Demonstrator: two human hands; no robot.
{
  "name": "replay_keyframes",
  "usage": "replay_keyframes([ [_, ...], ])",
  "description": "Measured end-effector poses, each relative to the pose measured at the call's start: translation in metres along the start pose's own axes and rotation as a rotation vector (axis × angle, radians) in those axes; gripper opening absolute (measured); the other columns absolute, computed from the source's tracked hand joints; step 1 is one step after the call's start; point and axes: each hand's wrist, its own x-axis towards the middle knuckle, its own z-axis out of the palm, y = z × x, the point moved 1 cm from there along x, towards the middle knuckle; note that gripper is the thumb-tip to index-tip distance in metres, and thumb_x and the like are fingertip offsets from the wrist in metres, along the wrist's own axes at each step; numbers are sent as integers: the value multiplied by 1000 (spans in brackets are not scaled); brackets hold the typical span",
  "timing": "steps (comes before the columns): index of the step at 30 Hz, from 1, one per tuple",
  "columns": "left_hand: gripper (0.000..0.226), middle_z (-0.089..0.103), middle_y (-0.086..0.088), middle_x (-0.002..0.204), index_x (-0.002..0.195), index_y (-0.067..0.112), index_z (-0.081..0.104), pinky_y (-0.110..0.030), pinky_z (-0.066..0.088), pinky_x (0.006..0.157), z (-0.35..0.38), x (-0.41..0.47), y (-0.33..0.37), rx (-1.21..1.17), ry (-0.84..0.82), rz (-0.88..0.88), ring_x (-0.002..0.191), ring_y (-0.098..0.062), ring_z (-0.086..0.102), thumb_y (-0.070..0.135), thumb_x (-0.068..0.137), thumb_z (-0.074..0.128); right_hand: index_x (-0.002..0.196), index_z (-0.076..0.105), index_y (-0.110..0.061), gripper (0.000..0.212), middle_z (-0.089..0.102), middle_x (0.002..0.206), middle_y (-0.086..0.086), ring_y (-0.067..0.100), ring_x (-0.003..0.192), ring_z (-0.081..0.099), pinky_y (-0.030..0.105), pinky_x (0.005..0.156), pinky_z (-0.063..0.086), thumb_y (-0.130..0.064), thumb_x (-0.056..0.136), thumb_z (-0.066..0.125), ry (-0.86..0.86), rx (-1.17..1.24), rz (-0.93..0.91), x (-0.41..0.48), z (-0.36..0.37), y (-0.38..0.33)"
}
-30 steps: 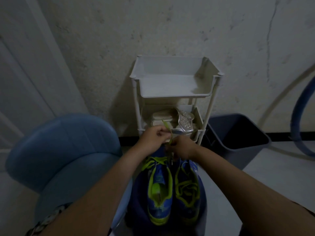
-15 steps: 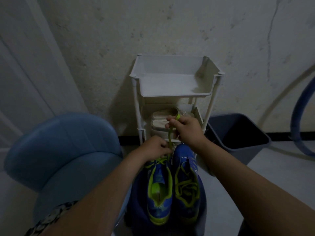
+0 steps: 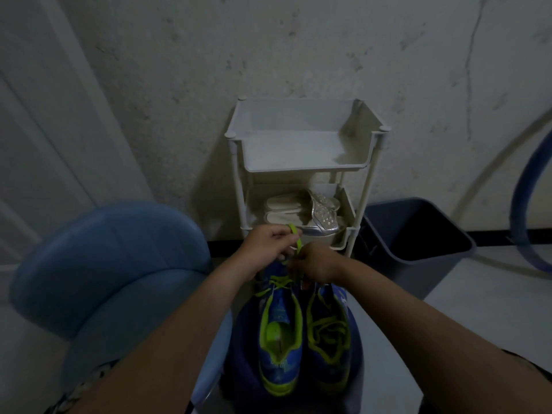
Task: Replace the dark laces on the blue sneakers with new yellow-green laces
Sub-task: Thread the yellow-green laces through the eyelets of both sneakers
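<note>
Two blue sneakers [image 3: 280,312] sit side by side just beneath the fingers, toes under the knuckles. Both show yellow-green lacing and no dark lace is visible.

Left hand [image 3: 267,245]: fingers curled, pinching a raised loop of the yellow-green lace [image 3: 296,239].

Right hand [image 3: 318,264]: fingers curled, apparently gripping the same lace just below the left fingertips.

Risks, as judged:
- An uneven pull leaves one end short.
- A slack pinch lets the tip slide back through its eyelet.
- The dim light could hide a skipped eyelet or a twist.
</note>
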Motion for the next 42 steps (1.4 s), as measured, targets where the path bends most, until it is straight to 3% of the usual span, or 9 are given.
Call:
replay_keyframes([
  [2,22,65,-1,94,112,18,65,-20,46,67,1,2,-3,93,-87,-60,82,-11,60,7,95,57,94,69,-7,33,72,99,18,18,66,60,21,60,48,-34,100,51,35,-16,7,4,0,1],
  [5,32,65,-7,108,110,16,63,-18,46,74,-2,7,-26,325,-108,-133,94,-16,59,-6,91,51,101,70,0,42,71,80,16,11,44,53,16,38,40,-36,102,47,31,25,53,2,-3,1],
  [9,38,65,-6,117,119,18,63,-24,49,83,-3,6,-59,737,-257,-209,104,-22,62,14,82,71,91,68,-10,35,69,71,12,13,46,60,19,39,41,-32,104,45,31,115,65,0,-5,2],
  [12,62,58,-6,131,135,15,54,-23,48,86,0,5,-67,756,-249,-189,112,-19,59,12,78,77,94,69,-5,36,70,78,14,22,63,66,20,44,42,-29,104,44,100,137,19,1,-10,4],
  [18,66,54,-5,137,139,18,50,-29,49,97,0,8,-67,794,-266,-184,119,-20,55,18,79,77,99,69,3,36,71,78,11,11,44,58,16,37,39,-24,104,46,145,337,-32,0,-9,3],
  [24,39,60,-6,128,127,18,60,-30,50,92,-5,10,-57,798,-219,-169,113,-22,58,13,88,63,99,70,0,31,73,74,6,9,50,61,23,52,49,-22,102,49,267,384,-93,7,-10,3],
  [30,28,49,2,107,103,21,51,-28,46,84,-14,7,-18,570,287,250,102,-18,54,-2,87,51,77,69,-13,35,68,65,2,17,61,63,35,67,53,-25,103,49,166,292,-192,6,-9,-3],
  [35,34,62,7,113,126,28,60,-29,49,88,-13,4,1,531,-42,146,101,-11,60,16,94,53,63,59,-18,39,59,53,-5,13,50,54,30,59,45,-24,101,52,125,260,-241,5,-6,-6],
  [42,26,65,0,75,78,17,68,-28,45,63,-37,4,1,673,-19,112,72,-14,61,36,93,60,72,65,-15,23,61,63,1,13,58,56,30,62,47,-22,94,64,96,212,-228,8,-5,0],
])
